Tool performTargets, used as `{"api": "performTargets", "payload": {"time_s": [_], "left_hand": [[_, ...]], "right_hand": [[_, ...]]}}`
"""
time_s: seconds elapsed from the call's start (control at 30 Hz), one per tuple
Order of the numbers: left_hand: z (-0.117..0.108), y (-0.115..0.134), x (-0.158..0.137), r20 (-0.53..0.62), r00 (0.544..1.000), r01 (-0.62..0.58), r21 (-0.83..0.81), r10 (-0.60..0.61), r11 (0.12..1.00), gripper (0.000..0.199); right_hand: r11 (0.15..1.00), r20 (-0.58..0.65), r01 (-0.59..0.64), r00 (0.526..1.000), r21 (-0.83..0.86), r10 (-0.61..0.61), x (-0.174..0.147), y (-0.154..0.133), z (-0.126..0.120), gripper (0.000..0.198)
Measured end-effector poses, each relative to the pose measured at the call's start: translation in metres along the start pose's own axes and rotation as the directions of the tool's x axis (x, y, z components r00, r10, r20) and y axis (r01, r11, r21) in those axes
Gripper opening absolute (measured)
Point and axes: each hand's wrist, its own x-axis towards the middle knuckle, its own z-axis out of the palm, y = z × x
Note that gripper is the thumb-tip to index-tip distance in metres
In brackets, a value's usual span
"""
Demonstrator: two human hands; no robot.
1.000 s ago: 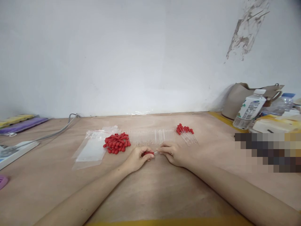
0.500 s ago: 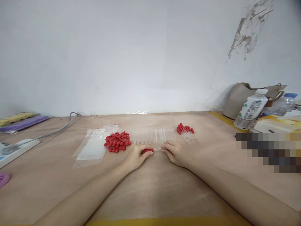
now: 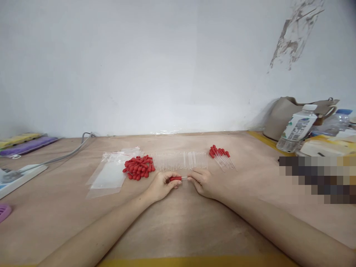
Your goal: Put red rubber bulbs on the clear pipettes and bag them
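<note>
1. Your left hand (image 3: pixel 164 185) grips a red bulb (image 3: pixel 175 178), smooth and rubbery-looking, its narrow end pointing toward your right hand (image 3: pixel 205 184).
2. Your right hand pinches a slender, clear tube (image 3: pixel 184 178) that meets the bulb's mouth, between your two hands and just above or on the tabletop (image 3: pixel 180 226) (how far it sits inside, you can't tell from here).
3. Beyond your hands, thin transparent tubes (image 3: pixel 180 160) lie side by side in a row.
4. Left of that row, matte red bulbs (image 3: pixel 138 168) form a rounded heap, touching flat, glossy plastic bags (image 3: pixel 108 177).
5. To the right, red-capped droppers (image 3: pixel 221 156) fan out on the brown, faintly grained surface.
</note>
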Motion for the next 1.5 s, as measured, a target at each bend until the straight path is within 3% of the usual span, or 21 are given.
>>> {"api": "performTargets", "payload": {"time_s": [0.17,0.37,0.47,0.5,0.57,0.6,0.63,0.7,0.8,0.9,1.0,1.23,1.5], "left_hand": [[0.000,-0.003,0.001,-0.007,1.000,-0.007,0.027,0.007,1.000,0.019],[-0.001,-0.002,0.001,-0.048,0.996,-0.070,0.193,0.081,0.979,0.016],[-0.002,-0.002,0.001,-0.126,0.985,-0.082,0.272,0.120,0.959,0.030],[-0.003,-0.003,0.000,-0.155,0.980,-0.078,0.295,0.128,0.952,0.039],[-0.004,-0.004,-0.001,-0.183,0.974,-0.064,0.328,0.130,0.942,0.050],[-0.004,-0.005,-0.001,-0.175,0.976,-0.061,0.339,0.127,0.939,0.049],[-0.005,-0.006,-0.001,-0.156,0.980,-0.065,0.348,0.126,0.935,0.045],[-0.004,-0.006,-0.001,-0.109,0.984,-0.089,0.366,0.137,0.927,0.032],[-0.003,-0.006,0.000,-0.073,0.983,-0.126,0.392,0.168,0.911,0.020],[-0.003,-0.005,0.001,-0.062,0.984,-0.125,0.410,0.165,0.903,0.018],[-0.003,-0.004,0.001,-0.048,0.988,-0.114,0.422,0.148,0.899,0.015],[-0.003,-0.004,0.002,-0.035,0.989,-0.118,0.423,0.147,0.898,0.013],[-0.003,-0.002,0.001,-0.033,0.991,-0.106,0.422,0.132,0.900,0.012]], "right_hand": [[1.000,0.024,-0.021,0.999,0.004,0.021,0.001,0.002,0.002,0.024],[0.995,0.118,-0.015,0.993,-0.097,0.027,0.008,-0.004,-0.012,0.023],[0.980,0.123,-0.005,0.992,-0.197,0.030,0.012,-0.002,-0.019,0.021],[0.976,0.103,-0.041,0.993,-0.216,0.064,0.013,0.001,-0.021,0.020],[0.949,0.021,-0.225,0.972,-0.219,0.235,0.014,0.014,-0.026,0.020],[0.909,-0.037,-0.364,0.931,-0.203,0.364,0.014,0.023,-0.029,0.021],[0.835,-0.097,-0.517,0.856,-0.185,0.508,0.012,0.034,-0.033,0.022],[0.640,-0.199,-0.751,0.660,-0.162,0.724,0.006,0.058,-0.042,0.030],[0.390,-0.249,-0.896,0.436,-0.212,0.865,-0.008,0.093,-0.055,0.029],[0.309,-0.246,-0.922,0.364,-0.233,0.898,-0.020,0.116,-0.060,0.027],[0.287,-0.226,-0.923,0.345,-0.256,0.911,-0.026,0.125,-0.055,0.028],[0.303,-0.171,-0.914,0.355,-0.271,0.919,-0.027,0.125,-0.047,0.028],[0.341,-0.200,-0.896,0.403,-0.283,0.893,-0.026,0.120,-0.047,0.026]]}}
